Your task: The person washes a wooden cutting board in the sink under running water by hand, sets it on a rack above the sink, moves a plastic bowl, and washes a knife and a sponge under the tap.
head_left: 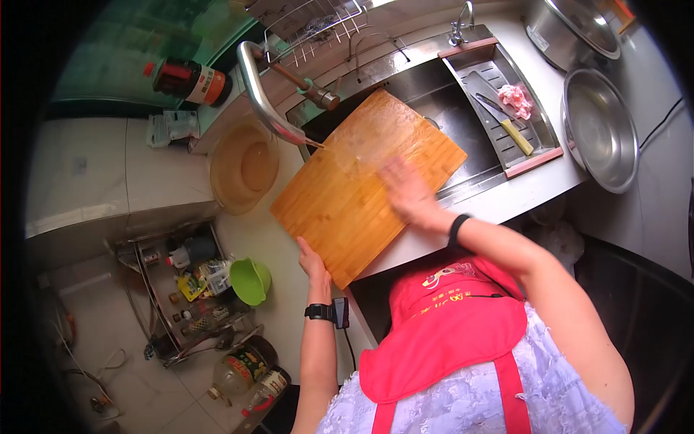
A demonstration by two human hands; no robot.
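A wooden cutting board [347, 210] is tilted over the sink [463, 170], with its upper part wet and shiny. My left hand [312, 262] grips the board's lower left edge, and some of its fingers are hidden beneath. Against the board's face lies my right hand [409, 189], fingers stretched out and slightly blurred. Water runs from the curved faucet [271, 101] onto the wood. On the draining tray [538, 137] right of the sink are a knife with a yellow handle [517, 137] and a lump of pink raw meat [515, 100].
A steel bowl [600, 130] and a large steel pot [567, 36] stand on the right counter. Left of the board is a tan basin [244, 166]. An open pull-out rack [166, 296] with bottles and a green container [249, 281] are at lower left. A wire rack [314, 29] is behind the faucet.
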